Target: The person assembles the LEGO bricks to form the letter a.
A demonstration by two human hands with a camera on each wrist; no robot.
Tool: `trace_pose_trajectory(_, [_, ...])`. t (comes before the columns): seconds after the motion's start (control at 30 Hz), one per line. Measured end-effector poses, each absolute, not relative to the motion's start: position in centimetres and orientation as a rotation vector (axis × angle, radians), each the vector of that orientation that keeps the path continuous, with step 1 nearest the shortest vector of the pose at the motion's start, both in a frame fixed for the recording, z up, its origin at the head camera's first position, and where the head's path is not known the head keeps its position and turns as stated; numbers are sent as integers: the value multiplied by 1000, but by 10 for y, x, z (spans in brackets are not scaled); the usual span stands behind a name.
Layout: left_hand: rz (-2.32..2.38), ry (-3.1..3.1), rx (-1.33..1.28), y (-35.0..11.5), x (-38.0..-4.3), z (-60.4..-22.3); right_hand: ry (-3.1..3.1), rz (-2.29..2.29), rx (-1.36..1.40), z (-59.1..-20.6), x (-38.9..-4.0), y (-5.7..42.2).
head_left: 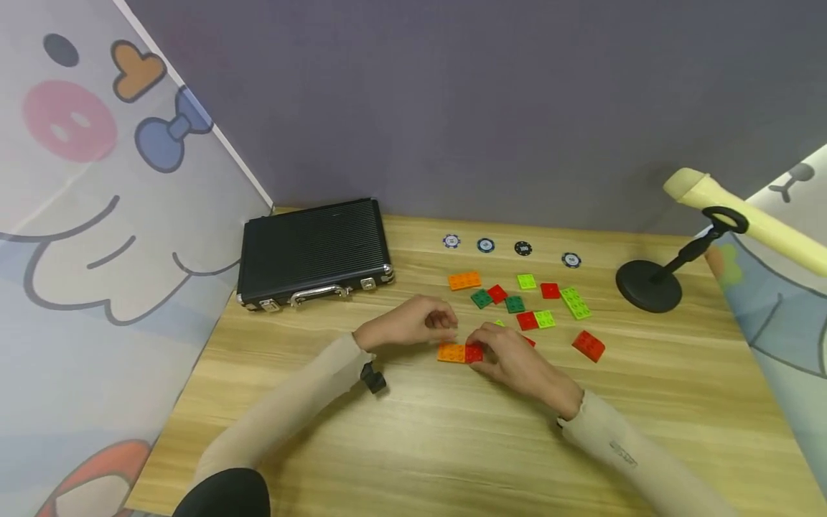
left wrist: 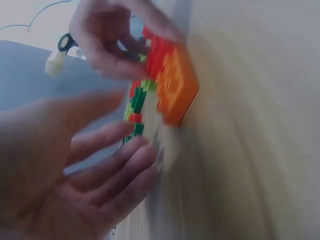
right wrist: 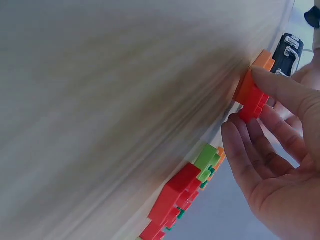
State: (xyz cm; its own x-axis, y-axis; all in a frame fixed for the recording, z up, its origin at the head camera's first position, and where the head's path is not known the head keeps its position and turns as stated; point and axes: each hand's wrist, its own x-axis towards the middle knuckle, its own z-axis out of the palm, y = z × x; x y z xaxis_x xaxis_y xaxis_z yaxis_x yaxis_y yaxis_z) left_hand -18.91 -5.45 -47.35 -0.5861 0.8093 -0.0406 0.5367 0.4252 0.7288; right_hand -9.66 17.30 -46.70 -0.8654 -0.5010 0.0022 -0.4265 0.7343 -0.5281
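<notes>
On the wooden table, my right hand (head_left: 517, 359) pinches a small red building brick (head_left: 474, 352) between thumb and fingers. That brick sits against the right end of an orange building brick (head_left: 450, 352), and the right wrist view shows the thumb reaching onto the orange one. My left hand (head_left: 413, 321) hovers just behind and left of the orange brick, holding nothing. In the left wrist view its fingers are loosely extended, apart from the orange brick (left wrist: 179, 90).
Behind the hands lie several loose bricks, among them an orange one (head_left: 464, 280), a lime one (head_left: 576, 303) and a red one (head_left: 589, 345). A black case (head_left: 313, 248) stands at back left, poker chips (head_left: 486, 245) along the back, and a microphone stand (head_left: 649, 286) at right.
</notes>
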Motion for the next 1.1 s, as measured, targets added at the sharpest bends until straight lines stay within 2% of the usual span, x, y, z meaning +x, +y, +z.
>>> trace_pose_trajectory(0.23, [969, 2561, 1060, -18, -209, -475, 2803, -783, -715, -466, -88, 180])
trace_pose_trajectory(0.6, [697, 2758, 1044, 23, -212, -478, 2817, -767, -694, -466, -77, 187])
trace_pose_trajectory(0.9, [827, 2585, 1092, 0, -207, -469, 2809, -788, -701, -466, -77, 186])
trace_pose_trajectory(1.1, [788, 2399, 1283, -34, -190, -460, 2816, -782, -679, -467, -79, 186])
